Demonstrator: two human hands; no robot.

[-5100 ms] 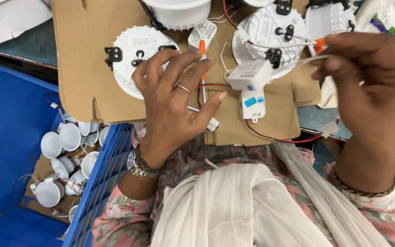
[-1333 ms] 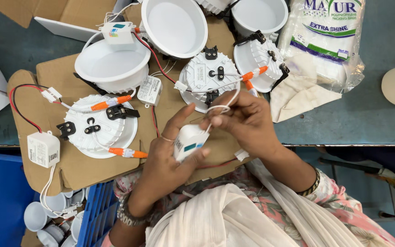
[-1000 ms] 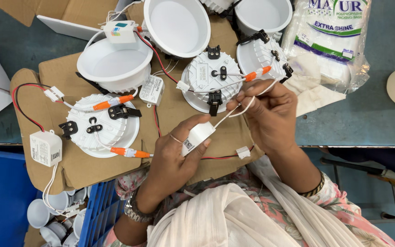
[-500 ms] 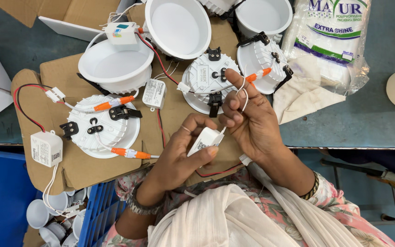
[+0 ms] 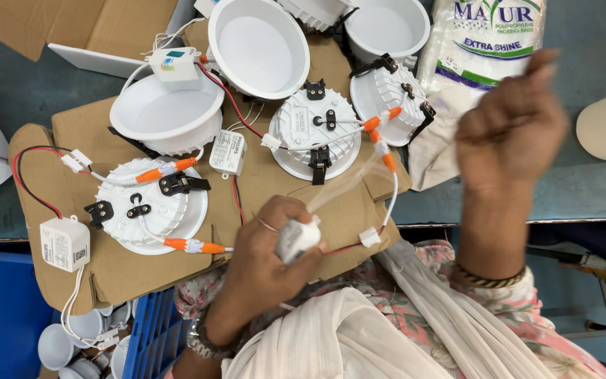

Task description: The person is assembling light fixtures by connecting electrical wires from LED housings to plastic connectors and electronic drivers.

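Fingers of left hand (image 5: 264, 260) clasp white driver box (image 5: 297, 237); right hand (image 5: 510, 126) raised, seemingly blurred

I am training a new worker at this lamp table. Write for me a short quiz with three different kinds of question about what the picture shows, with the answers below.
1. True or false: the left hand holds a small white driver box.
2. What does the right hand do? A. presses a lamp down B. is raised above the table, blurred C. rests inside the blue crate
3. Fill in: the round lamps lie on a sheet of ____.

Key
1. True.
2. B.
3. Cardboard; some lamps lie back up, such as the lamp with orange connectors, and others face up.
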